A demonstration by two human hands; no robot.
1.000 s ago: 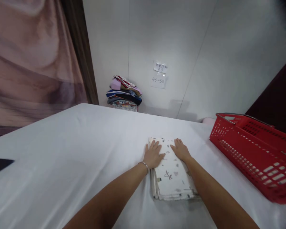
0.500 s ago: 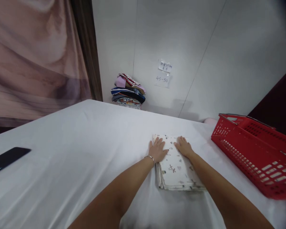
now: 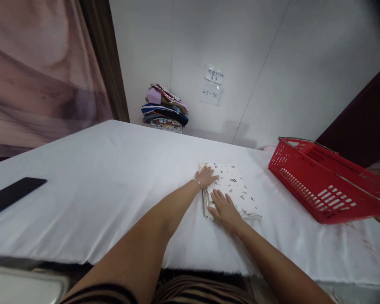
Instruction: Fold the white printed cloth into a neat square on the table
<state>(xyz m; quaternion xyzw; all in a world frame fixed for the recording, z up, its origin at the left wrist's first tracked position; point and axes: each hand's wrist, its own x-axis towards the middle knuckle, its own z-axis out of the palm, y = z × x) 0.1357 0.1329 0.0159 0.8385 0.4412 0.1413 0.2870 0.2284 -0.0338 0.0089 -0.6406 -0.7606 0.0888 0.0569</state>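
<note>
A folded white cloth [image 3: 237,185] with small grey and brown prints lies in layers on the white-covered table [image 3: 139,169]. My left hand [image 3: 206,176] rests flat on its far left part, fingers spread, a bracelet at the wrist. Closer to me, my right hand [image 3: 224,211] presses on the near left part of the cloth with its fingers stretched out. Neither hand grips anything. The undersides of both palms are hidden.
On the right stands a red plastic basket [image 3: 316,185] with metal handles. A black flat device [image 3: 15,194] lies at the left. Beyond the far edge, folded clothes [image 3: 165,110] are piled against the wall, near paper signs [image 3: 211,93]. A pink curtain [image 3: 44,76] hangs left.
My right hand has moved from the cloth's far right to its near left part. The left hand stays on the far left. The view has tipped down, showing the table's near edge.
</note>
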